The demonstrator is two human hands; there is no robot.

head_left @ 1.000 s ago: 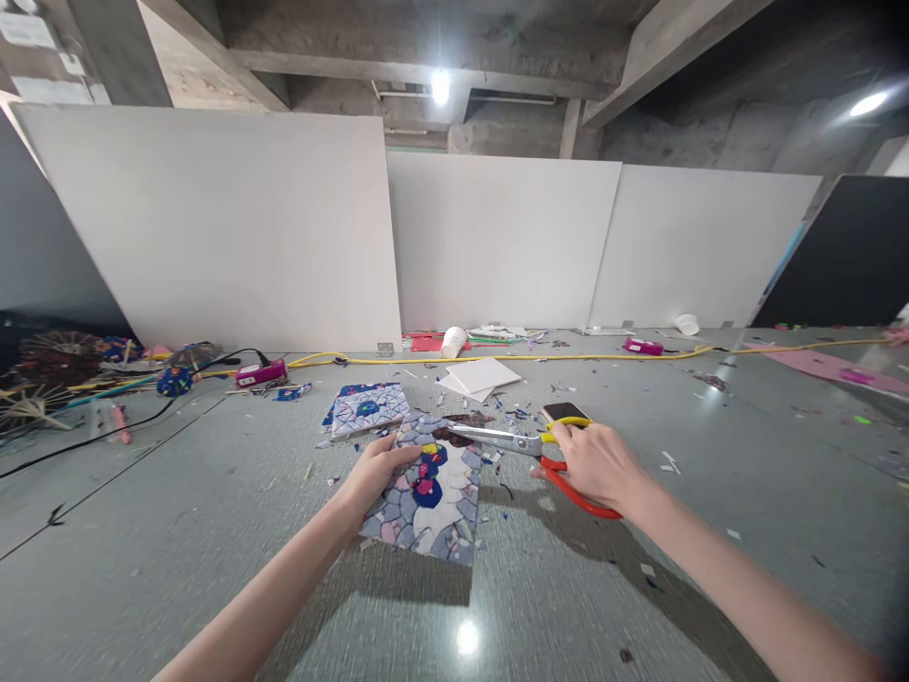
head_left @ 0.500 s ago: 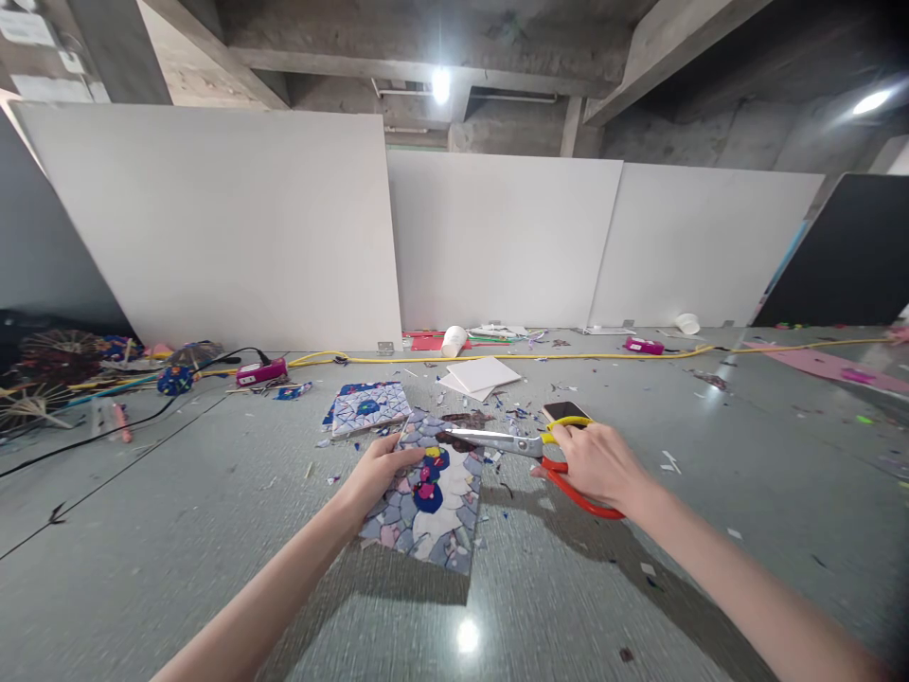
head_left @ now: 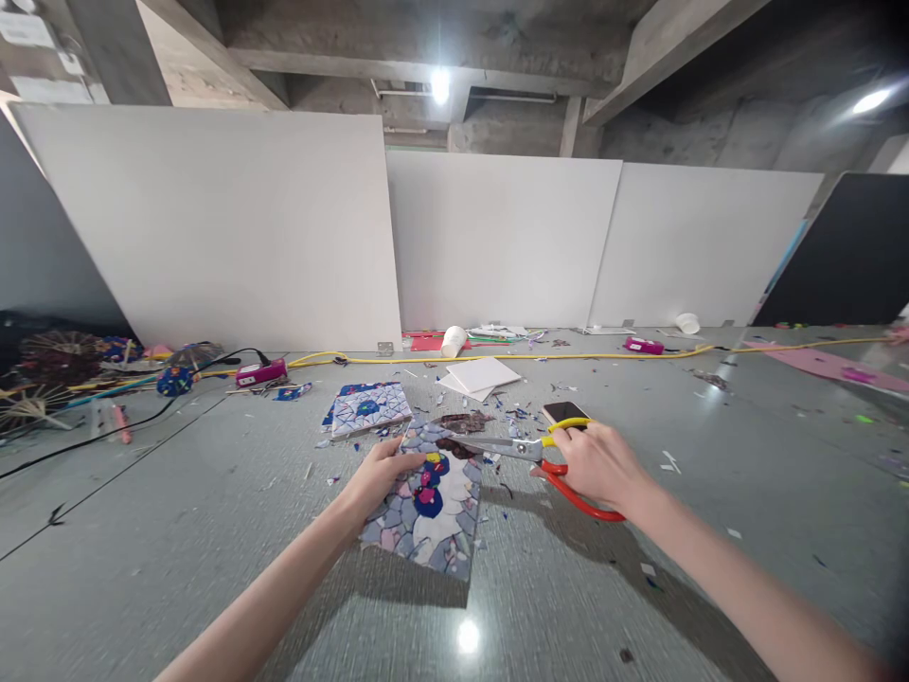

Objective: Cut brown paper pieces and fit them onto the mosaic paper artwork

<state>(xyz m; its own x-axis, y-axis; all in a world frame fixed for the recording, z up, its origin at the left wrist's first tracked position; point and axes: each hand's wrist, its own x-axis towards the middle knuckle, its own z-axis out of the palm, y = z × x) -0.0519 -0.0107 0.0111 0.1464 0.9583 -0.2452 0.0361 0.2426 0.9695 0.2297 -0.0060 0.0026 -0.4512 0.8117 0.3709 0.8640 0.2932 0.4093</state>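
My left hand (head_left: 383,476) grips the left edge of a mosaic panel (head_left: 447,521), covered in grey-blue and white pieces with a dark blue, yellow and pink figure. The panel is tilted above the table. In my right hand (head_left: 600,462) is a pair of scissors (head_left: 522,449) with one yellow and one red handle loop. Its blades point left and lie over the panel's upper right part, near a dark brown patch; whether they touch it I cannot tell. Beyond the panel is a brown scrap (head_left: 465,422). A phone (head_left: 565,412) lies just behind the scissors.
More mosaic panels (head_left: 373,409) lie at the back left, with white square boards (head_left: 483,376) right of them. Small scraps litter the grey tabletop (head_left: 284,568). A yellow cord (head_left: 554,357) runs before white partitions (head_left: 497,237). Paper cups (head_left: 453,341) and a magenta device (head_left: 261,372) stand near it.
The scissor blades have shifted slightly down and look closer together or turned. The panel has tipped a little in my left hand. Everything else stays put.
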